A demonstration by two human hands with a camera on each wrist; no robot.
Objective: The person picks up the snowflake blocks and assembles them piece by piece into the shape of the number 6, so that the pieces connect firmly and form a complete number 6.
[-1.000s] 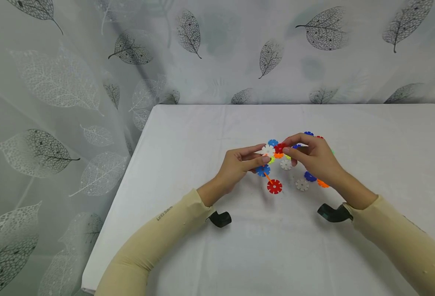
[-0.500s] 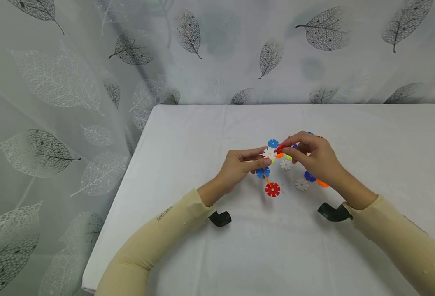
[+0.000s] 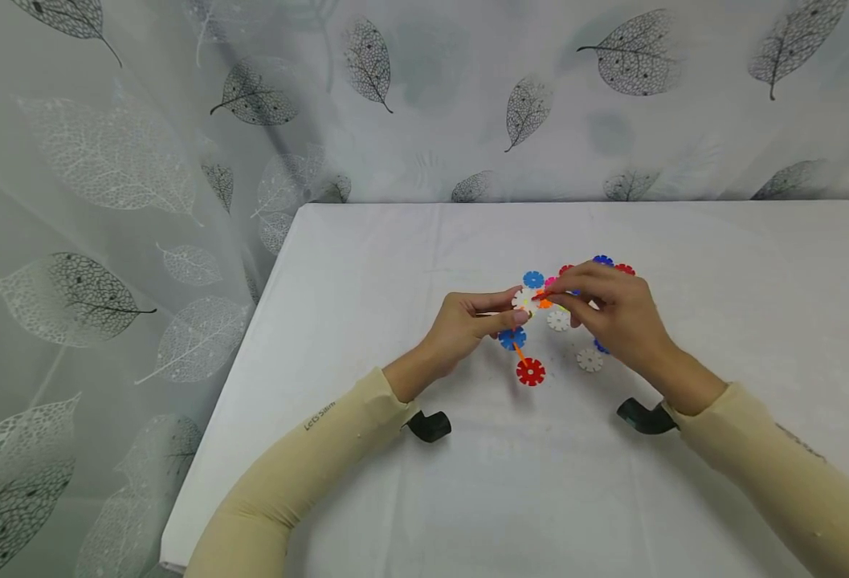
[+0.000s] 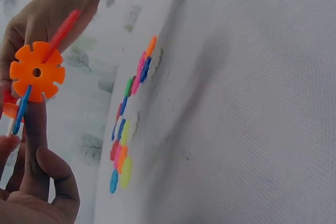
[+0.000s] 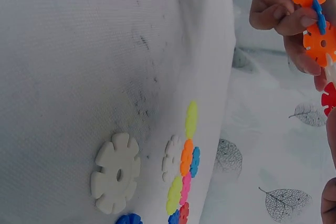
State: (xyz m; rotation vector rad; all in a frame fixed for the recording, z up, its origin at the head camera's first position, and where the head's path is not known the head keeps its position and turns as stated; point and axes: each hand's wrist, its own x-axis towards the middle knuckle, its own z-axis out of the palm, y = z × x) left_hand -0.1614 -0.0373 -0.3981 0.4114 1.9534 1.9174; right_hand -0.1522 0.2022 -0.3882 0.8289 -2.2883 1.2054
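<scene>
My left hand (image 3: 467, 325) holds a chain of slotted plastic discs above the table. In the head view, the chain's white disc (image 3: 524, 299) is between my fingertips, with a blue disc (image 3: 512, 339) below and a red end disc (image 3: 530, 372) at the bottom. My right hand (image 3: 615, 309) pinches another red disc (image 3: 542, 295), seen nearly edge-on against the white one; whether their slots interlock, I cannot tell. An orange disc (image 4: 37, 72) of the chain faces the left wrist view. From the right wrist, the pinched red disc (image 5: 329, 98) appears beside a second orange disc (image 5: 321, 43).
Loose discs lie on the white tablecloth (image 3: 366, 265) behind and under my right hand, among them a white disc (image 3: 589, 360) and a light blue disc (image 3: 533, 279). A leaf-patterned curtain (image 3: 424, 96) hangs along the far and left sides.
My right hand has turned the red disc from facing the head camera to edge-on and brought it against the white disc. The chain's lower red end has swung slightly left and down.
</scene>
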